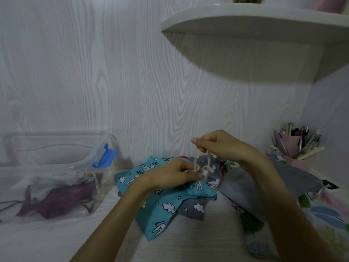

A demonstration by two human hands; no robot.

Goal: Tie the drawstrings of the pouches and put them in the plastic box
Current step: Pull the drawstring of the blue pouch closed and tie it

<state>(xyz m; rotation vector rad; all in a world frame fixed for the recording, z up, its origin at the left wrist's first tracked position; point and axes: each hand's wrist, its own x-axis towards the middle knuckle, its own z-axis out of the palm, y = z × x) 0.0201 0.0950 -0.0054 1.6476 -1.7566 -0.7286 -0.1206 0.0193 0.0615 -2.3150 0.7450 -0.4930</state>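
On the far left of your bench (179,241) stands the clear plastic box (56,167), its blue latch (104,156) raised at the right end. Inside it lie dark purple pouches (62,197) with pale strings, so that part of the job is already begun. A curved white shelf (255,27) hangs over the right side, and a pink pen holder (294,146) full of pens sits at the far right against the wall. A heap of untied pouches crowds the space to your right: a grey one (251,188) just beside your work, and leaf-printed ones (249,222) nearer you. Another grey pouch with stars (196,208) lies under the one you are working on.

The blue unicorn pouch (162,205) lies in the middle of the bench, near you. Your left hand (173,175) presses down at its gathered mouth, the fingers curled in a tight grip on the cream drawstring (196,159) where it leaves the cloth. Your right hand (221,145) is raised above it, grip closed, pinching the string's upper ends so both strands run taut down to the pouch.
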